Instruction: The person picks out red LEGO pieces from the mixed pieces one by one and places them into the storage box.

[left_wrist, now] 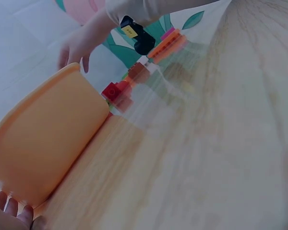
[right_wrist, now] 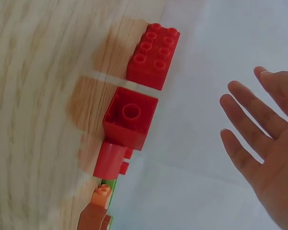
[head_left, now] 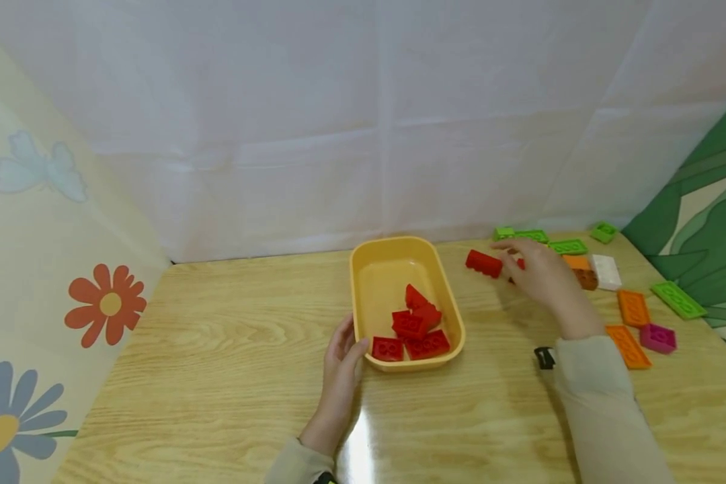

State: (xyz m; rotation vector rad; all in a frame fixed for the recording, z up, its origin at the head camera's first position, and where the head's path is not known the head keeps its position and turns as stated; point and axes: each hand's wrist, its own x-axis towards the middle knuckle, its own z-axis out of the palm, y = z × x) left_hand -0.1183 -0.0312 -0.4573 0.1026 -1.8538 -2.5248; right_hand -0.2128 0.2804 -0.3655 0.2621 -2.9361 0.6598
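Note:
A yellow plastic tray [head_left: 381,286] stands on the table with several red toy bricks [head_left: 426,344] in its near end. My left hand [head_left: 341,363] holds its near left corner, thumb at the rim and fingers against the outer wall. Over the table right of the tray, my right hand [head_left: 541,272] has its fingers spread and holds nothing. Beneath and beside it are a red brick [head_left: 482,263] and more red pieces. The right wrist view shows a studded red brick [right_wrist: 153,55], a square red brick [right_wrist: 129,117] and a rounded red piece [right_wrist: 109,160] in a row.
Green bricks [head_left: 569,247] line the back right, by the white cloth [head_left: 278,134]. Nearer lie a white brick [head_left: 606,272], a brown brick [head_left: 587,279], orange plates [head_left: 629,347], a magenta brick [head_left: 658,338] and a long green plate [head_left: 679,300]. Flower-printed panels flank the table.

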